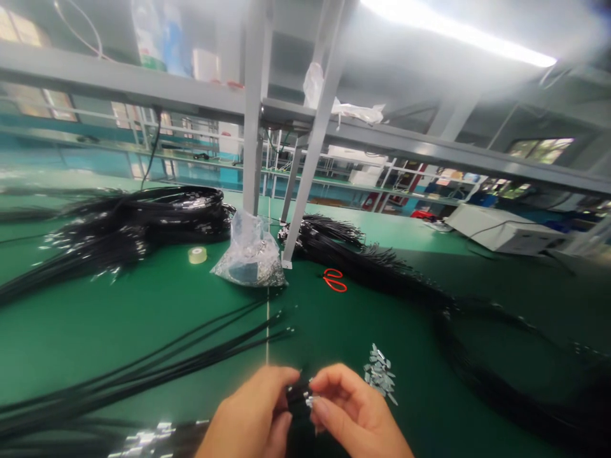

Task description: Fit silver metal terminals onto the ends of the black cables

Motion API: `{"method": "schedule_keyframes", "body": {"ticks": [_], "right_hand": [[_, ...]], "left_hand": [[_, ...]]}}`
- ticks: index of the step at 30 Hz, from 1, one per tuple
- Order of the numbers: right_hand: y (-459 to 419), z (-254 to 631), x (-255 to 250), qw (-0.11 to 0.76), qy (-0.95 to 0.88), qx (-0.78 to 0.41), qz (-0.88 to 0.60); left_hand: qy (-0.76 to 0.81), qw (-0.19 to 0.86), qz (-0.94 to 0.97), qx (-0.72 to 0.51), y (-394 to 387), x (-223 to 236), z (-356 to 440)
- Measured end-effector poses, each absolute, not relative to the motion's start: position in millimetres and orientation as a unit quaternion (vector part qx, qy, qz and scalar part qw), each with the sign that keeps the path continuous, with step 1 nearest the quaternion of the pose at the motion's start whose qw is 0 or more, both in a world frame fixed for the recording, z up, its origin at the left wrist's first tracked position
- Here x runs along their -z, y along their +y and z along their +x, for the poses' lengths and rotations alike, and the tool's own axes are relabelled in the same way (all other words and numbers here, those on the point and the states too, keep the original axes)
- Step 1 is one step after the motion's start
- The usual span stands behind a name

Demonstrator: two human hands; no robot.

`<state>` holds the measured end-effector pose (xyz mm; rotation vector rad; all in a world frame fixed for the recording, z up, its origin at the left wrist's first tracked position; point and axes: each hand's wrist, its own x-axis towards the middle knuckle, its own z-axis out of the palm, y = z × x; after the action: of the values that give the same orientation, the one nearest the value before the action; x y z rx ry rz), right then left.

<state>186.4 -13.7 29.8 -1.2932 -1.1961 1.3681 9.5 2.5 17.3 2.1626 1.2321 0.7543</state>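
Observation:
My left hand [252, 416] and my right hand [356, 410] meet at the bottom middle of the head view, both closed in a pinch. Between them is a short bunch of black cable ends [296, 397]; my left fingers grip it. At the bunch's tip my right fingertips pinch a small silver metal clip [310, 401]. A little heap of the same silver clips [379, 372] lies on the green mat just right of my right hand. Several long black cables [191, 356] stretch away to the left from in front of my hands.
A big coil of black cables [143, 219] lies at the back left, another long bundle [382, 267] at the right. Red scissors [334, 280], a tape roll [197, 255] and a clear plastic bag [251, 254] sit mid-table by the grey frame legs [305, 184]. A white box [501, 229] stands far right.

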Motion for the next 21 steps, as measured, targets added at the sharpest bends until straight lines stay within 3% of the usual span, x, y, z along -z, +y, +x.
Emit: {"method": "schedule_keyframes", "body": {"ticks": [3, 7, 12, 21], "right_hand": [[-10.7, 183.7, -28.1, 0.429, -0.513, -0.532, -0.520], [-4.0, 180.9, -27.6, 0.343, -0.578, -0.544, -0.502], [-3.4, 180.1, -36.8, 0.364, -0.545, -0.543, -0.524], [-12.2, 175.3, -46.5, 0.291, -0.635, -0.372, -0.611]], "left_hand": [[0.447, 0.344, 0.780, -0.272, 5.4, -21.0, 6.9], [0.429, 0.404, 0.772, -0.237, 10.3, -30.5, 6.7], [0.433, 0.434, 0.748, -0.254, 15.0, -37.9, 3.4], [0.382, 0.557, 0.718, -0.167, 44.4, -41.8, 1.5]]}}
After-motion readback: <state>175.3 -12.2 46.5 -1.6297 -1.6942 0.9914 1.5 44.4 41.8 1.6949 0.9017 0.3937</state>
